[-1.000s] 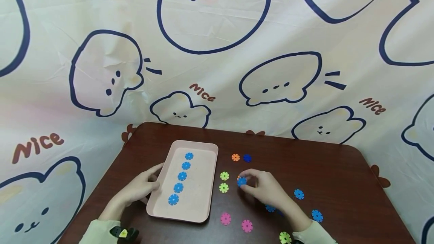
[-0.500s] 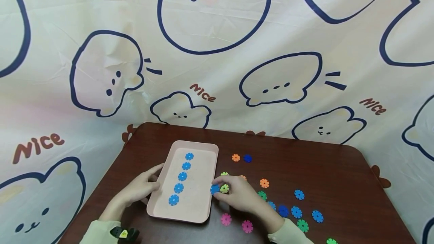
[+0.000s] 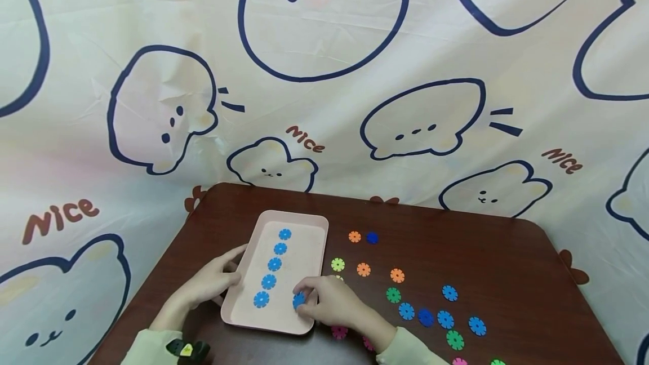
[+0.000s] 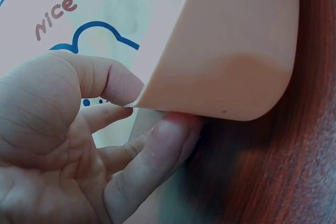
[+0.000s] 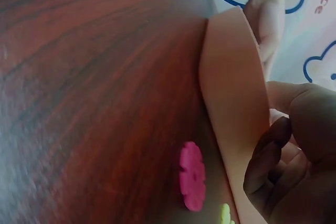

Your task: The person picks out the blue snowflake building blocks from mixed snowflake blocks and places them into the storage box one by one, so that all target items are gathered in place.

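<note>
Blue disc (image 3: 298, 299), notched rim, is pinched between thumb and fingers of the right hand (image 3: 329, 301), inside the outline of the tray (image 3: 299, 325), by its right edge, toward the near right corner. Can't tell if the disc touches the tray floor. Right hand mostly closed, fingers bent. Left hand (image 3: 210, 280) half open, curved around the tray's left edge, gripping the rim; left wrist view has digits on both sides of it. In the tray: row of five blue discs (image 3: 274, 264), spaced apart, running from the far edge down toward the near left corner. Tray sits on the left part of a dark brown table (image 3: 481, 258). Just off its right edge: yellow-green disc (image 3: 337, 264), a second one mostly hidden by the right hand. Orange disc (image 3: 354, 236) beside dark blue disc (image 3: 372, 237), off the tray's far right corner. Two more orange discs (image 3: 398, 275) further right, then green disc (image 3: 393, 295) and a loose group of blues (image 3: 445, 319). Two pink discs (image 3: 339, 332) near the tray's near right corner, partly covered by the right arm. Cartoon-print cloth (image 3: 324, 100) beyond the table's far edge.
</note>
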Motion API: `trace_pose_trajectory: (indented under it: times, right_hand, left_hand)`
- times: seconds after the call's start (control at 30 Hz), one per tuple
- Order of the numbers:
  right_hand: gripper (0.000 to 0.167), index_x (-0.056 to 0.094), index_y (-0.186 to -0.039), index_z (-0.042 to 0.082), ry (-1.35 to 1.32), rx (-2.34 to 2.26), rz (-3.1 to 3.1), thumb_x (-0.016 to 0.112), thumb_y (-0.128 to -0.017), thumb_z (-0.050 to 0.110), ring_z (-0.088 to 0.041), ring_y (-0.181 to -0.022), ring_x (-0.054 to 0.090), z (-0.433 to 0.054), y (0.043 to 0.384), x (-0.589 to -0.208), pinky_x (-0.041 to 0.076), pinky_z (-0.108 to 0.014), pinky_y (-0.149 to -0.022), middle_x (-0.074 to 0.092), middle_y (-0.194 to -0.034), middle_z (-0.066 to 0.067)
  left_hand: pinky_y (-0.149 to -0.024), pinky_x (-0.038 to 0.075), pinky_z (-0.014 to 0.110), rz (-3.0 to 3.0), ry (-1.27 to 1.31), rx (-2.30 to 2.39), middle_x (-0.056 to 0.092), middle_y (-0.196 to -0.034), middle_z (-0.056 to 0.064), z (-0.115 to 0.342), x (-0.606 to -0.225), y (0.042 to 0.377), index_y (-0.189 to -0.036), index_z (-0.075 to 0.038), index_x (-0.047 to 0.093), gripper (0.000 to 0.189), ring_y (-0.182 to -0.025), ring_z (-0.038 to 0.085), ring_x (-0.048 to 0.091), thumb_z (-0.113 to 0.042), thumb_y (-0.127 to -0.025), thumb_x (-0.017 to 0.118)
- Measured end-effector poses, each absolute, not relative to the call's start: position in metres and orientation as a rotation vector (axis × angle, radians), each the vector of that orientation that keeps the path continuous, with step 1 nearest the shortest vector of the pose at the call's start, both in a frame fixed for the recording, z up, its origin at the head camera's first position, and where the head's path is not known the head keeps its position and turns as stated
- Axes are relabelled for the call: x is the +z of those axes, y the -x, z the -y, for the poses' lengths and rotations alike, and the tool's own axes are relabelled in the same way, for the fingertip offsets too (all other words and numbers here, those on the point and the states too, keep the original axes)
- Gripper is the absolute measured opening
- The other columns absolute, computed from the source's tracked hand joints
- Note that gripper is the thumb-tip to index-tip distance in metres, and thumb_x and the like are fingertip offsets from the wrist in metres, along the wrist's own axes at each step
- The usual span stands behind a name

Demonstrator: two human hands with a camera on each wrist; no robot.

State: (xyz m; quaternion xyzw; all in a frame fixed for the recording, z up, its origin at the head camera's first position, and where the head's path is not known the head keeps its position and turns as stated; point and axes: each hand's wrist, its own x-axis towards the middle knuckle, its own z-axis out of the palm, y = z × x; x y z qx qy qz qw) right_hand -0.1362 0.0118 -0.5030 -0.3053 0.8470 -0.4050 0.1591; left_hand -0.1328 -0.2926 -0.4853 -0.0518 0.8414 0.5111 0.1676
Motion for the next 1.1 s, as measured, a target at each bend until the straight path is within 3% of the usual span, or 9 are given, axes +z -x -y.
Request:
trace_pose_trajectory:
  times: [0.33, 0.67, 0.93, 1.1]
  right_hand:
    - [0.020, 0.078, -0.104, 0.022, 0.884, -0.919, -2.564, 0.082, -0.084, 0.023, 0.003, -0.071, 0.056, 0.000, 0.133, -0.506, 0.048, -0.018, -0.065, 0.062, -0.081, 0.020]
    - [0.024, 0.078, -0.111, 0.021, 0.898, -0.953, -2.606, 0.079, -0.089, 0.027, 0.001, -0.092, 0.062, -0.016, 0.134, -0.493, 0.054, -0.026, -0.079, 0.072, -0.108, 0.014]
    - [0.024, 0.076, -0.118, 0.020, 0.897, -1.055, -2.619, 0.075, -0.096, 0.027, -0.008, -0.107, 0.065, -0.045, 0.133, -0.487, 0.056, -0.035, -0.090, 0.070, -0.115, 0.013]
    - [0.026, 0.075, -0.120, 0.023, 0.859, -1.098, -2.645, 0.077, -0.094, 0.027, -0.007, -0.072, 0.061, -0.065, 0.131, -0.484, 0.055, -0.030, -0.074, 0.069, -0.119, 0.011]
  left_hand:
    - [-0.054, 0.061, 0.048, -2.399, 0.153, 1.444, 0.058, -0.108, 0.018, 0.292, -0.485, 0.133, -0.161, -0.010, 0.035, 0.076, -0.079, 0.027, 0.067, -0.004, -0.091, 0.062]
    - [-0.054, 0.061, 0.048, -2.405, 0.143, 1.457, 0.058, -0.107, 0.019, 0.292, -0.485, 0.132, -0.161, -0.009, 0.035, 0.076, -0.078, 0.027, 0.067, -0.004, -0.090, 0.062]
    - [-0.054, 0.061, 0.048, -2.400, 0.143, 1.455, 0.058, -0.107, 0.019, 0.292, -0.485, 0.132, -0.161, -0.009, 0.035, 0.076, -0.078, 0.027, 0.067, -0.004, -0.090, 0.062]
    - [-0.054, 0.061, 0.048, -2.405, 0.137, 1.452, 0.058, -0.107, 0.019, 0.292, -0.485, 0.132, -0.161, -0.008, 0.035, 0.076, -0.079, 0.027, 0.067, -0.004, -0.090, 0.061]
